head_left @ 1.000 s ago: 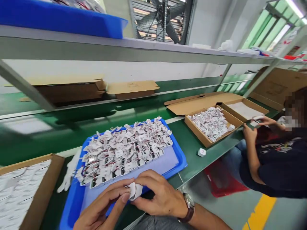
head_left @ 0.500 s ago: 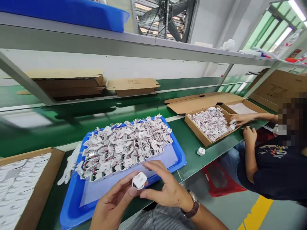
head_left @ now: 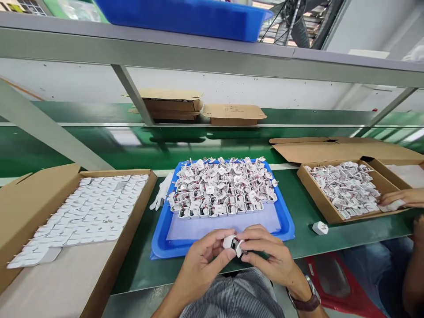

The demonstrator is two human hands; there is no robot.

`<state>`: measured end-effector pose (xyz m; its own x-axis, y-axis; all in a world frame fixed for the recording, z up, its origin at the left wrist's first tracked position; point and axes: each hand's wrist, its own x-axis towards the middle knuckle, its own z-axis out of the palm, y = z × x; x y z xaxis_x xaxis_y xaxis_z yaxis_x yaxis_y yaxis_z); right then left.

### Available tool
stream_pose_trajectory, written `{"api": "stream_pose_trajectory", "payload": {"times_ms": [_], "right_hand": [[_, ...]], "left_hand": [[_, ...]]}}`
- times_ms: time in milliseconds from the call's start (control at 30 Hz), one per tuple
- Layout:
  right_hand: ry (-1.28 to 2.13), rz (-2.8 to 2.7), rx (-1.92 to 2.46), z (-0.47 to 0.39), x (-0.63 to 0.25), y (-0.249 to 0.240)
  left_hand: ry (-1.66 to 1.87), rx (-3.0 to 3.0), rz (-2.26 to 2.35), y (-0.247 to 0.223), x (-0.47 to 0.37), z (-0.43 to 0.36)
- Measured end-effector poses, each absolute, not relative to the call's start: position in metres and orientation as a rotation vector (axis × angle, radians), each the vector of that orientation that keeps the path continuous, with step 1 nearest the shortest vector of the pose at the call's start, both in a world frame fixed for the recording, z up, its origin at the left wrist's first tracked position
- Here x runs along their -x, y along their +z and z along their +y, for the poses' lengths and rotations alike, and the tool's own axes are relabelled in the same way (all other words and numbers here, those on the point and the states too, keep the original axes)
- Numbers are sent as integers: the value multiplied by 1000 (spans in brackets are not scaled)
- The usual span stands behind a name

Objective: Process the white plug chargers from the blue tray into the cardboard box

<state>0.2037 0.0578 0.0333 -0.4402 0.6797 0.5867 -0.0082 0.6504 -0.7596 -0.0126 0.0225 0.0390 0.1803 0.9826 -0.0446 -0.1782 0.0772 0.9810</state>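
Observation:
Close to my body, my left hand (head_left: pixel 209 257) grips a small white plastic charger housing (head_left: pixel 228 241), whose dark inside faces right. A white cover (head_left: pixel 239 249) is pinched in the fingers of my right hand (head_left: pixel 271 252), right beside the housing's open side. Whether the two pieces touch, I cannot tell. Just beyond my hands lies a blue tray (head_left: pixel 288 223) lined with pale paper. Rows of open white housings (head_left: pixel 218 190) with loose covers and thin wires fill its far part.
A carton of flat white parts (head_left: pixel 99 207) stands left, a white glove (head_left: pixel 162 192) beside the tray. At right are a carton of white pieces (head_left: pixel 351 185), a single white charger (head_left: pixel 320 228) and a co-worker's hand (head_left: pixel 406 198). A metal shelf (head_left: pixel 205 56) crosses above.
My view has swung left. The white piece, seen as one block with its smooth face up, now shows a separated cover and an open housing. My right hand has closed on the cover.

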Motion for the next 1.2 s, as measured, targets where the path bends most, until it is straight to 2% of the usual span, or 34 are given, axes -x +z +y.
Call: {"api": "stream_pose_trajectory", "payload": {"times_ms": [133,333,533,867,1200], "right_hand": [[901,-1778,551,59,-202,30],[1206,-1520,649,58,-195,28],[1259,-1496,670,57,-192,26],[919,-1731,618,50,-186,26],[630,-1875,587,44,-181,28]], "left_hand": [[1047,-979,934,43,15,24],[1060,-1026,993,35,16,25],[1089,-898,938,36,13,21],[1248,-1056,1064,21,5,19],[1429,-1059,1105,28,-4,23]]}}
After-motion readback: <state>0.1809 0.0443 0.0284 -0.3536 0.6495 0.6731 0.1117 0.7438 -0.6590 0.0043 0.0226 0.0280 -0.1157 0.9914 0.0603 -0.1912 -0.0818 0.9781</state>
